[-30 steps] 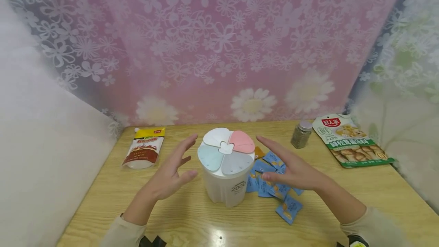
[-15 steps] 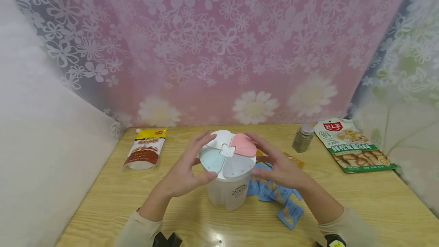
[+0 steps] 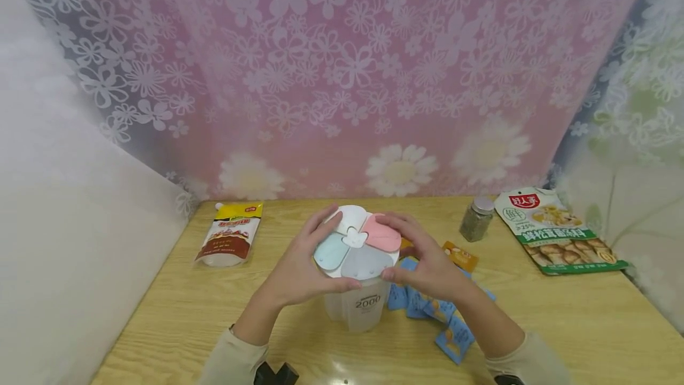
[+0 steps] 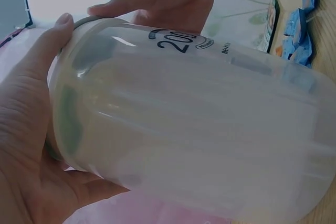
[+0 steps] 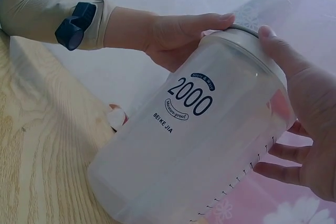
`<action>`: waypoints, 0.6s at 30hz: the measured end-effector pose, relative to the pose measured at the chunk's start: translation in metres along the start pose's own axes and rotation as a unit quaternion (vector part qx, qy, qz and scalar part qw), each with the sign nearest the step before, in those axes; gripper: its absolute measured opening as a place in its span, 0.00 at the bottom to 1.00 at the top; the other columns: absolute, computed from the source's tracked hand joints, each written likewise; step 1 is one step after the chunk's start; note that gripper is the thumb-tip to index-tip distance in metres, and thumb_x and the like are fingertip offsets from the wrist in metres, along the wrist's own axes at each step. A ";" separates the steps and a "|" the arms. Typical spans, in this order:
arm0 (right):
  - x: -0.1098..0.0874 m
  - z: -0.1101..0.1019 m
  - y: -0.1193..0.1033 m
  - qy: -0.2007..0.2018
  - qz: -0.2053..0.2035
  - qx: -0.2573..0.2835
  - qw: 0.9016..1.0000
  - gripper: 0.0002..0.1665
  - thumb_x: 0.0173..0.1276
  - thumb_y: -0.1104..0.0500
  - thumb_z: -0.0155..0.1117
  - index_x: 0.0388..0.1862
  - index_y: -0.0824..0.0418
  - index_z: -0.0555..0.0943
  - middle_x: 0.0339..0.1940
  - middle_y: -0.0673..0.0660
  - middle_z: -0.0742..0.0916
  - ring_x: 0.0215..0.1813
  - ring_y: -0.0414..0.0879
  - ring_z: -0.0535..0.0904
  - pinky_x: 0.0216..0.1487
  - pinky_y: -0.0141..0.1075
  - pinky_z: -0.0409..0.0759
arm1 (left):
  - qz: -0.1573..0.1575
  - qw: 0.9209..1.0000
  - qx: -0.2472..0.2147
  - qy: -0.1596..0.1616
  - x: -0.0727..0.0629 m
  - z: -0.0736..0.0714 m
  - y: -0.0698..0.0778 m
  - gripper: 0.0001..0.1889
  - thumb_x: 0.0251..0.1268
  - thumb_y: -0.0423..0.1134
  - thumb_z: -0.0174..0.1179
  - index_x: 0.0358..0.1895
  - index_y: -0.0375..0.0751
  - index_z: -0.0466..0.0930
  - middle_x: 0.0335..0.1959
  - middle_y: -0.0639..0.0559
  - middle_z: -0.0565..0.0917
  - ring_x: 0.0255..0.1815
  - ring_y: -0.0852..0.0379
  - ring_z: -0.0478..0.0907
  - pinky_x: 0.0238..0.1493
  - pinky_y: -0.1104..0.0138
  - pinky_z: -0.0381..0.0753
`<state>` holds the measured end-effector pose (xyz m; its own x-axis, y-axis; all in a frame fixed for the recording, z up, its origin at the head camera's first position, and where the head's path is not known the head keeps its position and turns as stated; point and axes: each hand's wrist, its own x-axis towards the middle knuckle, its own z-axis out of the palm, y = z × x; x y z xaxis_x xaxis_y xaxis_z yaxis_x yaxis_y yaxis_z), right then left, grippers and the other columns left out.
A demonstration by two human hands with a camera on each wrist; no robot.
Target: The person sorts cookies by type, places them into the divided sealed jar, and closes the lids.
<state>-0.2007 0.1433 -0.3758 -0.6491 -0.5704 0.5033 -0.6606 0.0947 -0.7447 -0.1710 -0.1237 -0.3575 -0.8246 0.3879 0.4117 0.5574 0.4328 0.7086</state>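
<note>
A translucent plastic storage jar [image 3: 360, 311], printed "2000", stands upright on the wooden table in the head view. Its round lid [image 3: 355, 239] carries white, pink, blue and grey petal-shaped flaps. My left hand [image 3: 301, 266] grips the lid's left side, its thumb along the front rim. On the opposite side, my right hand [image 3: 433, 263] holds the rim, fingers over the pink flap and thumb at the front. Both wrist views show the thumbs on the lid's edge and fingers curled round the far side. The jar body [image 5: 157, 135] looks see-through and cloudy; any contents are unclear.
Small blue packets [image 3: 455, 340] lie in a pile right of the jar, partly behind my right arm. An orange packet [image 3: 461, 255] is behind them. Farther right are a spice bottle [image 3: 477, 220] and a green-white pouch [image 3: 561, 233]. A yellow-brown pouch [image 3: 230, 235] lies left.
Both hands have come in from either side of the jar and now grip its lid. The jar remains standing on the table.
</note>
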 end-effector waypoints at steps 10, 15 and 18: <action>0.000 0.001 -0.003 0.056 0.029 0.004 0.998 0.35 0.66 0.63 0.70 0.71 0.56 0.72 0.70 0.57 0.72 0.65 0.40 0.73 0.48 0.40 0.86 | 0.022 0.999 -0.033 0.036 0.003 0.002 -0.005 0.39 0.59 0.54 0.71 0.73 0.45 0.69 0.78 0.54 0.62 0.74 0.48 0.66 0.63 0.56 0.77; 0.003 0.004 -0.006 0.074 0.047 0.007 0.996 0.30 0.68 0.68 0.65 0.69 0.56 0.76 0.65 0.55 0.75 0.60 0.42 0.75 0.46 0.37 0.85 | 0.011 0.994 -0.090 0.064 0.006 0.003 -0.006 0.24 0.74 0.48 0.58 0.68 0.43 0.75 0.74 0.51 0.69 0.74 0.49 0.67 0.67 0.64 0.74; 0.003 0.004 -0.007 0.068 0.054 0.018 0.996 0.30 0.69 0.68 0.64 0.70 0.56 0.74 0.64 0.54 0.75 0.60 0.43 0.75 0.46 0.37 0.84 | 0.006 0.992 -0.105 0.071 0.006 0.004 -0.008 0.22 0.76 0.43 0.55 0.69 0.42 0.75 0.74 0.49 0.69 0.75 0.50 0.66 0.71 0.62 0.69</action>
<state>-0.1966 0.1381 -0.3714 -0.7622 -0.4422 0.4729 -0.5721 0.1181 -0.8116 -0.1801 -0.1215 -0.3633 -0.8320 0.2668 0.4864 0.5466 0.2448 0.8008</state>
